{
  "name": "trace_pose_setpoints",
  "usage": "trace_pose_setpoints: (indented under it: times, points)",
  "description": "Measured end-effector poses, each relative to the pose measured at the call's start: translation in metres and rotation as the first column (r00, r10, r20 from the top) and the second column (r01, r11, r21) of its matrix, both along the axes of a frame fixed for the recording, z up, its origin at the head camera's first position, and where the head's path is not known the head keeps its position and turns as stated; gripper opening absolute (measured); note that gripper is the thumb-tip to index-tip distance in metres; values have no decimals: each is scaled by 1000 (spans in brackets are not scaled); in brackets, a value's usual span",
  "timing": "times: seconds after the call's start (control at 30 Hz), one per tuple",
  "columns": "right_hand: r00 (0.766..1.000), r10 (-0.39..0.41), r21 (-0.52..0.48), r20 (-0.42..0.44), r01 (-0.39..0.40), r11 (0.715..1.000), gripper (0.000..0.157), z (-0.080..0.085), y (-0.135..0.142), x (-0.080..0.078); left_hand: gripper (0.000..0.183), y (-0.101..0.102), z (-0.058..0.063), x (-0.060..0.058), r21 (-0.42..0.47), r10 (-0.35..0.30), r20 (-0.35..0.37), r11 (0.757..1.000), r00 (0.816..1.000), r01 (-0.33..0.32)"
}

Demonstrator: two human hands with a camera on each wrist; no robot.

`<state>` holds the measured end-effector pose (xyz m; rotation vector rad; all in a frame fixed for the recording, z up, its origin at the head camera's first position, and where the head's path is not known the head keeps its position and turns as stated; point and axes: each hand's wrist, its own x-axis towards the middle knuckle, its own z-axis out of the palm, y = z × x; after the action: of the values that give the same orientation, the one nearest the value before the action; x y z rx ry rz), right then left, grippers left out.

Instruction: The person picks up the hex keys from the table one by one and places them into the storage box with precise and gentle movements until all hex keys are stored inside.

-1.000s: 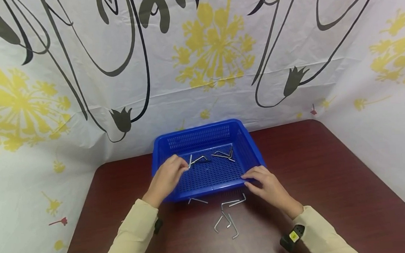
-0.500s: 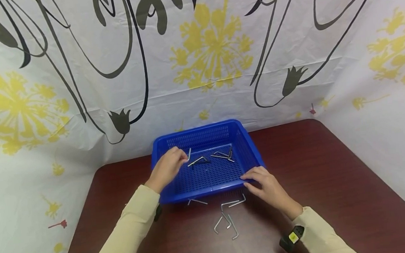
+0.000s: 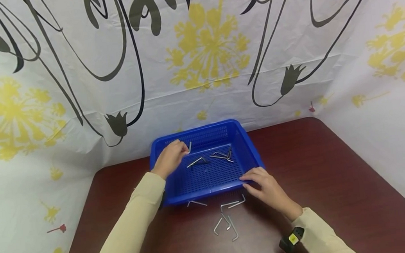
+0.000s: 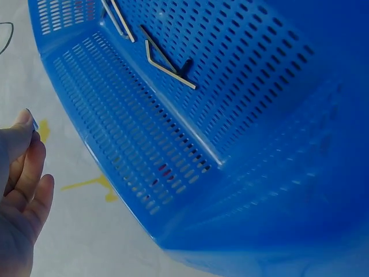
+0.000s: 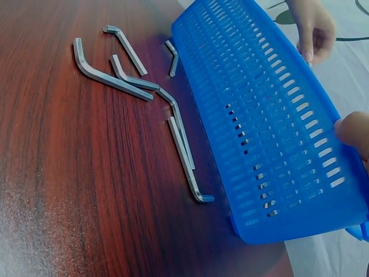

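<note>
Over the back left of the blue plastic basket [image 3: 224, 186], my left hand [image 3: 171, 159] pinches a silver hex key [image 3: 190, 146] between thumb and fingertips. Only a sliver of that key shows past the fingertips in the left wrist view, where the left hand [image 4: 23, 184] appears at the left edge. My right hand [image 3: 268, 186] grips the basket's front right rim, thumb [image 5: 353, 133] on the outer wall. Inside the basket lie several hex keys [image 3: 196, 161], some silver and some dark. More silver hex keys [image 5: 184, 161] lie on the table before the basket.
The dark red wooden table [image 3: 307, 162] bears the basket near its back edge. Behind and on both sides hangs a white patterned cloth [image 3: 187, 104]. A black strap with a yellow mark [image 3: 293, 238] is worn on the right wrist.
My left hand has moved farther back over the basket, carrying the hex key away from the keys lying inside. The right hand has kept its hold on the rim.
</note>
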<state>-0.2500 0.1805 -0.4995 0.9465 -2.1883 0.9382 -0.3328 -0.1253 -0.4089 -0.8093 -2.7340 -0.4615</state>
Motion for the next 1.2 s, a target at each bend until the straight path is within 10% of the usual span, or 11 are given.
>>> trace_pose_setpoints:
  times: [0.53, 1.2]
  points:
    - [999, 31, 13, -9, -31, 999, 27, 0, 3, -1, 4, 35, -16, -35, -359, -67, -31, 932, 997, 52]
    - [1000, 23, 15, 3, -23, 1000, 27, 1, 4, 2, 5, 47, -57, -51, -249, -5, 159, 968, 987, 45]
